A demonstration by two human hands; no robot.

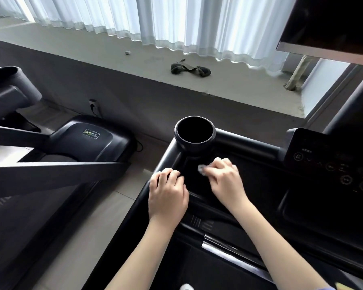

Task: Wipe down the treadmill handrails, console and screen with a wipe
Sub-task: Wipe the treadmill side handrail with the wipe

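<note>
My left hand (pixel 168 195) grips the black left handrail (pixel 134 216) of the treadmill, fingers curled over its top. My right hand (pixel 224 178) holds a small crumpled white wipe (pixel 202 169) and presses it into the dark recessed tray just below the round cup holder (pixel 195 132). Most of the wipe is hidden under my fingers. The console button panel (pixel 331 164) lies to the right of my right hand. The dark screen (pixel 331 24) hangs at the top right.
A second treadmill (pixel 88 137) stands to the left across a strip of tiled floor. A concrete ledge (pixel 197 80) with a dark strap on it runs in front, below white curtains. A chrome bar (pixel 228 245) lies beneath my right forearm.
</note>
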